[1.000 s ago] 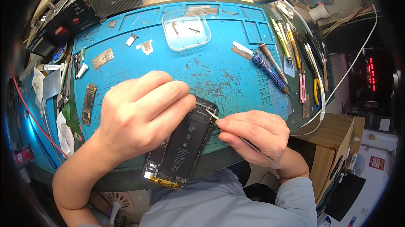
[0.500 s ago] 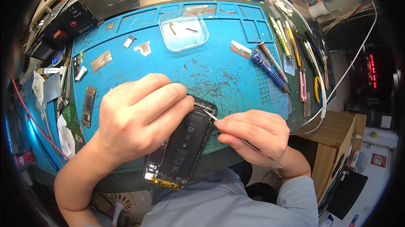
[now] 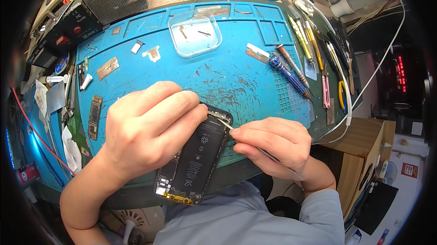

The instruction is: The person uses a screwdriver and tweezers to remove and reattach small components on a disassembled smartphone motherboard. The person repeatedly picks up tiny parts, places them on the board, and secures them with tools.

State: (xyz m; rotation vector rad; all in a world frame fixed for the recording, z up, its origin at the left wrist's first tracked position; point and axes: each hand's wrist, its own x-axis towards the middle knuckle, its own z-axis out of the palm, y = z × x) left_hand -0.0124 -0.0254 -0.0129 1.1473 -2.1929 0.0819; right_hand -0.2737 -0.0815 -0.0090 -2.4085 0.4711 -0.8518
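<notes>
An opened smartphone [image 3: 195,158] lies slanted at the near edge of the mat, its black battery [image 3: 198,154] and yellow flex strip [image 3: 177,197] exposed. My left hand [image 3: 152,126] is closed over the phone's upper left side, its fingertips at the far end; my thumb is hidden. In a pinch, my right hand [image 3: 275,147] holds a thin metal pry tool [image 3: 282,165]. The tool's narrow tip reaches the phone's upper right end, among small parts by the battery's far edge. Whether the tip touches a part, I cannot tell.
A clear plastic tray [image 3: 195,35] with small parts sits on the blue mat [image 3: 182,74]. Left lie a circuit board [image 3: 94,117] and a metal plate [image 3: 108,67]. A blue screwdriver [image 3: 289,76], pink tool [image 3: 326,92] and several tweezers are at right. A black box [image 3: 61,35] stands far left.
The whole view has shifted slightly, moving the mat and its items a little left. Both hands, the phone and the pry tool keep nearly the same positions to each other.
</notes>
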